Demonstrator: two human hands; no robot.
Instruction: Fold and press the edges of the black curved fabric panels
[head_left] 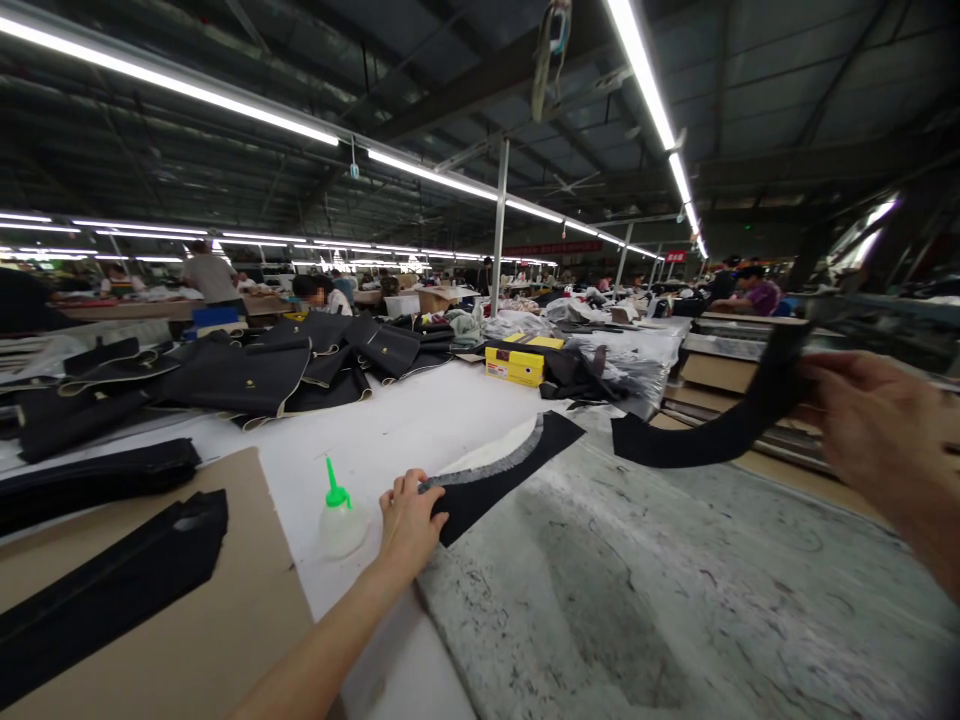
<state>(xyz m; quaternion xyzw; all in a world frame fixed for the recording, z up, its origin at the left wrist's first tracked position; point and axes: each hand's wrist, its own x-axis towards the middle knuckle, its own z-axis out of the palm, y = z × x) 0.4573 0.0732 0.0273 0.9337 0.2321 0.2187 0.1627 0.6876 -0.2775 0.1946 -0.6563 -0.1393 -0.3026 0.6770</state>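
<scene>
A black curved fabric piece (517, 475) with a greyish frayed inner edge lies on the grey marked tabletop. At its left end my left hand (411, 515) grips it, fingers bent over the edge and thumb on the near side. My right hand (881, 415), raised at the right, pinches one end of a second black curved fabric strip (697, 440). That strip hangs down in an arc, its free end close to the tabletop. Just left of my left hand stands a round clear squeeze bottle (343, 525) with a green nozzle.
Black cut panels (240, 375) are heaped on the white table surface (405, 400) at the back left. More black pieces (112, 590) lie on brown cardboard (270, 560). A yellow box (514, 366) and plastic-wrapped goods (630, 365) stand farther back. Cardboard stacks (712, 372) flank the right side.
</scene>
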